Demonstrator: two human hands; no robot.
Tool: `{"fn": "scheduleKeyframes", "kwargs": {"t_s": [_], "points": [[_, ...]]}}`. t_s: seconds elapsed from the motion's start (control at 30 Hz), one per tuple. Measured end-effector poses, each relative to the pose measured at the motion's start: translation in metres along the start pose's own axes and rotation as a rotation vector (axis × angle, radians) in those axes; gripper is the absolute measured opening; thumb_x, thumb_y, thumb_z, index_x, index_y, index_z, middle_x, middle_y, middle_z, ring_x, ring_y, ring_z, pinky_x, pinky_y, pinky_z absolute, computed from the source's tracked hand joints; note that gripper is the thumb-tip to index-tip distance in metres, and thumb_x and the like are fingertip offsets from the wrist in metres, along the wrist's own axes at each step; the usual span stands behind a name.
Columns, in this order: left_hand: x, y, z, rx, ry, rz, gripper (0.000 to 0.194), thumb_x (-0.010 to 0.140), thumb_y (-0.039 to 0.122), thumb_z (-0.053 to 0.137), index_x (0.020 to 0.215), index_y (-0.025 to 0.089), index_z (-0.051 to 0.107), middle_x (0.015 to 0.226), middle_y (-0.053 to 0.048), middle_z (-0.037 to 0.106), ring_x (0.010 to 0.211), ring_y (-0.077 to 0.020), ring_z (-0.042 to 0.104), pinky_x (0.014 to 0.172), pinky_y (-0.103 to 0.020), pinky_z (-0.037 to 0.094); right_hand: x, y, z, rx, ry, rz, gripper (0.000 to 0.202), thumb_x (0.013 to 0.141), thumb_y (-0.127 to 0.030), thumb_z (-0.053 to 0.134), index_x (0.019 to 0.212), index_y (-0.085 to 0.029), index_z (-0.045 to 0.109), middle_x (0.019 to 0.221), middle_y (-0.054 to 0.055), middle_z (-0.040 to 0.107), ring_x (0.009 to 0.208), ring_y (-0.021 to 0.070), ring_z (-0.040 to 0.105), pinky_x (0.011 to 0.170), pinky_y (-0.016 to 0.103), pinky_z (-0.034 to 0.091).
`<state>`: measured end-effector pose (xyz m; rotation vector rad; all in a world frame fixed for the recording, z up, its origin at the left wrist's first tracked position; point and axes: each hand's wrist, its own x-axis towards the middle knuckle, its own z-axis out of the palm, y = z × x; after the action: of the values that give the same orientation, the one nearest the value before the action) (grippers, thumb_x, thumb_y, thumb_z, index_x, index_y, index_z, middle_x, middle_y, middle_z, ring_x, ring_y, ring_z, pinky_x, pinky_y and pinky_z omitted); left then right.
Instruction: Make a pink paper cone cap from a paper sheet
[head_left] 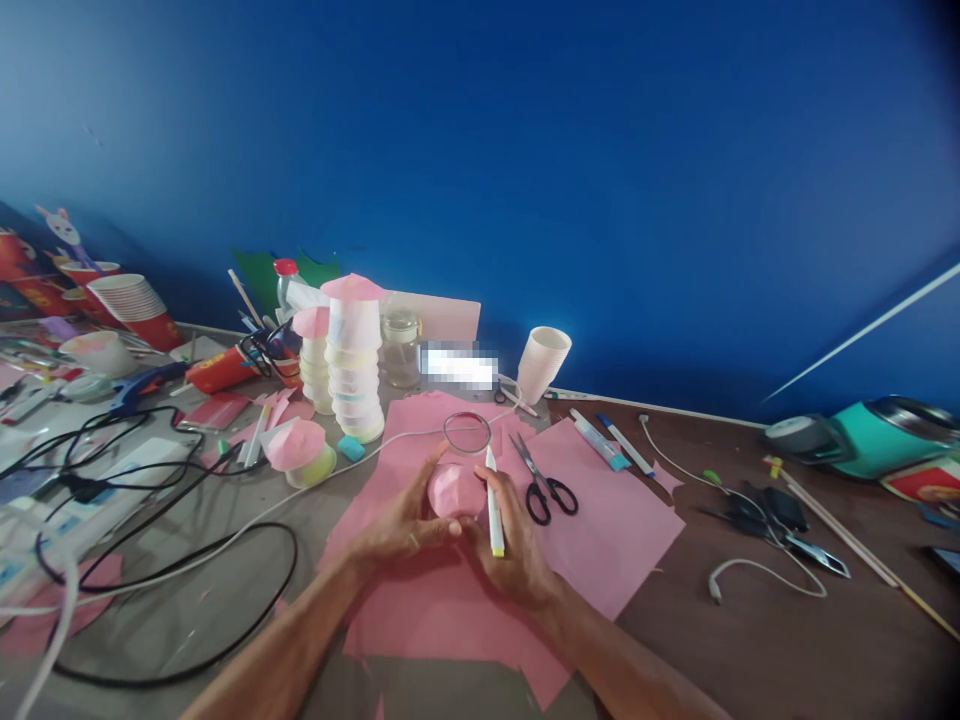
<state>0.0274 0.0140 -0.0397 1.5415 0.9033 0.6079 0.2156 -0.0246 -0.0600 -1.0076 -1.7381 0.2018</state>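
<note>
My left hand (409, 520) is curled round the left side of a pink paper cap (456, 490), its thumb along the near edge. From the other side my right hand (514, 545) steadies the same cap. A white marker with a yellow end (493, 505) is gripped in my right hand, standing nearly upright. Whatever lies under the cap is hidden. Beneath both hands spreads pink paper (427, 625). A thin ring (467, 433) lies just beyond the cap. Black-handled scissors (541, 480) rest on the paper, right of my right hand.
Stacked paper-cup towers with pink tops (354, 370) stand at the back left, near a glass jar (401, 350). A short capped cup (298, 450) sits closer. Black cables (289, 560) loop across the left side. White cups (544, 362) lean at the back; a teal bottle (862, 437) lies far right.
</note>
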Motion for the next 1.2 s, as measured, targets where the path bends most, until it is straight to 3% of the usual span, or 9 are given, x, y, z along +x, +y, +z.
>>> {"fn": "scheduleKeyframes", "kwargs": {"t_s": [0.13,0.2,0.33,0.5,0.6,0.7,0.83,1.03,1.2], "points": [[0.000,0.003,0.002,-0.003,0.001,-0.054,0.104,0.085,0.055,0.064,0.158,0.019,0.000,0.097,-0.005,0.069,0.086,-0.0217,0.064,0.082,-0.037,0.055,0.003,-0.002,-0.007,0.002,-0.018,0.007,0.048,0.092,-0.027,0.053,0.139,-0.023,0.042,0.117,0.015,0.062,0.103,0.0309,0.065,0.085,0.047,0.059],[-0.001,0.003,0.002,0.012,0.028,-0.049,0.103,0.083,0.054,0.066,0.158,0.021,0.005,0.106,-0.006,0.068,0.089,-0.0220,0.064,0.084,-0.036,0.054,0.005,-0.003,-0.015,0.045,-0.034,0.060,0.047,0.091,-0.028,0.053,0.137,-0.024,0.044,0.114,0.013,0.061,0.098,0.0276,0.065,0.084,0.045,0.059],[-0.001,0.000,0.001,0.024,0.049,-0.061,0.097,0.082,0.055,0.067,0.157,0.025,0.013,0.129,-0.010,0.061,0.096,-0.0227,0.064,0.084,-0.036,0.055,0.008,-0.010,-0.026,0.112,0.073,0.122,0.037,0.099,-0.030,0.042,0.135,-0.028,0.046,0.104,0.007,0.059,0.088,0.0214,0.061,0.080,0.040,0.055],[-0.001,-0.001,0.002,0.074,0.102,-0.023,0.093,0.081,0.054,0.068,0.157,0.027,0.020,0.157,-0.011,0.036,0.124,-0.0281,0.054,0.097,-0.038,0.052,0.013,-0.019,-0.029,0.143,0.015,-0.121,0.039,0.104,-0.040,0.029,0.130,-0.026,0.054,0.084,0.004,0.058,0.074,0.0222,0.057,0.069,0.041,0.050],[-0.001,-0.001,0.002,0.063,0.101,-0.024,0.091,0.081,0.053,0.068,0.156,0.028,0.024,0.155,-0.011,0.040,0.119,-0.0273,0.057,0.093,-0.037,0.054,0.014,-0.021,-0.031,0.123,-0.019,-0.214,0.037,0.103,-0.036,0.030,0.128,-0.026,0.056,0.081,0.003,0.060,0.069,0.0213,0.058,0.071,0.044,0.048],[0.000,-0.003,0.002,0.042,0.096,-0.019,0.089,0.081,0.052,0.069,0.155,0.028,0.025,0.149,-0.010,0.047,0.112,-0.0257,0.060,0.088,-0.036,0.055,0.013,-0.021,-0.032,0.086,-0.036,-0.191,0.033,0.098,-0.024,0.037,0.124,-0.029,0.056,0.081,0.001,0.065,0.066,0.0205,0.061,0.076,0.045,0.047],[0.000,-0.002,0.002,0.064,0.080,-0.004,0.089,0.083,0.052,0.067,0.156,0.028,0.022,0.143,-0.008,0.052,0.121,-0.0272,0.055,0.094,-0.037,0.053,0.009,-0.017,-0.029,0.020,-0.018,-0.188,0.031,0.090,-0.012,0.042,0.113,-0.025,0.059,0.078,0.000,0.065,0.066,0.0183,0.061,0.082,0.044,0.046],[-0.001,0.007,0.001,0.098,0.079,0.026,0.085,0.084,0.053,0.066,0.155,0.028,0.027,0.146,-0.008,0.052,0.113,-0.0289,0.062,0.097,-0.041,0.052,0.008,-0.013,-0.026,0.000,-0.042,-0.189,0.032,0.092,-0.012,0.043,0.116,-0.027,0.058,0.078,-0.002,0.065,0.066,0.0178,0.060,0.082,0.044,0.044],[-0.001,0.001,-0.001,0.199,0.116,0.046,0.084,0.084,0.055,0.065,0.154,0.024,0.031,0.136,-0.009,0.060,0.117,-0.0283,0.060,0.104,-0.041,0.047,0.008,-0.014,-0.026,0.020,-0.059,-0.178,0.039,0.092,-0.014,0.042,0.125,-0.032,0.055,0.077,-0.001,0.064,0.067,0.0197,0.061,0.083,0.045,0.044]]}}
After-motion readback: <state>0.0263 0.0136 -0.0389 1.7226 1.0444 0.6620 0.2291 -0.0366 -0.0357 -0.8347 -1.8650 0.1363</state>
